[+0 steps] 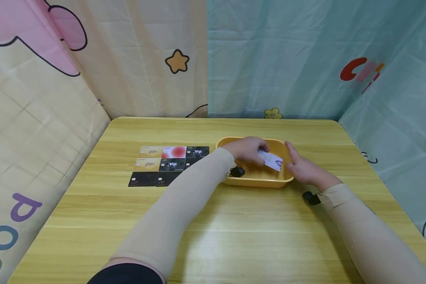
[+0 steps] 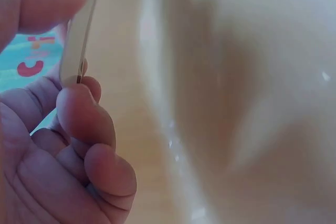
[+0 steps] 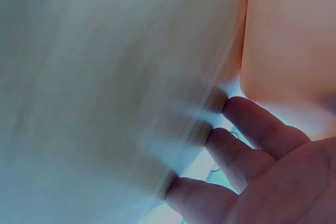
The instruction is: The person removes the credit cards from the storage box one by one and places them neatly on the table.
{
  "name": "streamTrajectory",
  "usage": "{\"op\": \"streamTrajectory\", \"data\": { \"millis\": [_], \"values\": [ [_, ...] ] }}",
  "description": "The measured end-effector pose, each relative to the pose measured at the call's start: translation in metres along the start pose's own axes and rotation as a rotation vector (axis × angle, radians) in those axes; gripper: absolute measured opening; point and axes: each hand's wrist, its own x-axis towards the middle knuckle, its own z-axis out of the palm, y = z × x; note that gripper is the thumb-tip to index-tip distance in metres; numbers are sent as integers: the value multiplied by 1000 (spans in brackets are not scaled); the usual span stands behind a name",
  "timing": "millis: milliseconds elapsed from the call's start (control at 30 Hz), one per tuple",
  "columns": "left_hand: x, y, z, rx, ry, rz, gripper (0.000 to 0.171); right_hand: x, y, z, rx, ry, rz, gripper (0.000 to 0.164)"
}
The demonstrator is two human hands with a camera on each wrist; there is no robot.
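Note:
My left hand (image 1: 247, 150) reaches over the yellow plastic tray (image 1: 257, 182) and pinches a white card (image 1: 271, 160) with a small picture at one end. In the left wrist view the card (image 2: 80, 30) is seen nearly edge-on, between the thumb and the fingers. At the tray's right end is my right hand (image 1: 307, 169), its thumb side close to the rim. The right wrist view shows its fingers (image 3: 262, 124) extended, their tips at the tabletop beside the tray wall (image 3: 289, 35).
Left of the tray, several cards lie in close rows: gold cards (image 1: 148, 163), a white card with red circles (image 1: 174, 152) and black VIP cards (image 1: 143, 179). My left sleeve (image 1: 184, 197) covers part of them. Printed curtains (image 1: 298, 59) hang behind the wooden table (image 1: 234, 236).

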Motion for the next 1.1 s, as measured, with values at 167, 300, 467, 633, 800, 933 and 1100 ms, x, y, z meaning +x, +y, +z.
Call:
{"op": "streamTrajectory", "data": {
  "millis": [167,300,467,633,800,933,1100],
  "values": [
    [-10,1,-13,15,37,23,46,-1,0,-1,-9,5,8,80],
    [-17,-1,-21,31,66,18,47,-2,1,-2,-15,6,9,80],
    [-28,0,-29,13,99,24,49,-2,4,-3,-13,0,23,81],
    [-39,0,-41,-9,148,16,50,-4,6,-4,-9,-2,26,82],
    [-52,-7,-56,-5,224,25,52,-6,6,-5,-16,7,6,81],
    [-66,-19,-74,-29,287,13,51,-7,8,-5,-27,12,-6,80],
    [-86,-48,-94,-52,349,-58,50,-9,9,-5,-22,7,-3,81]
  ]
}}
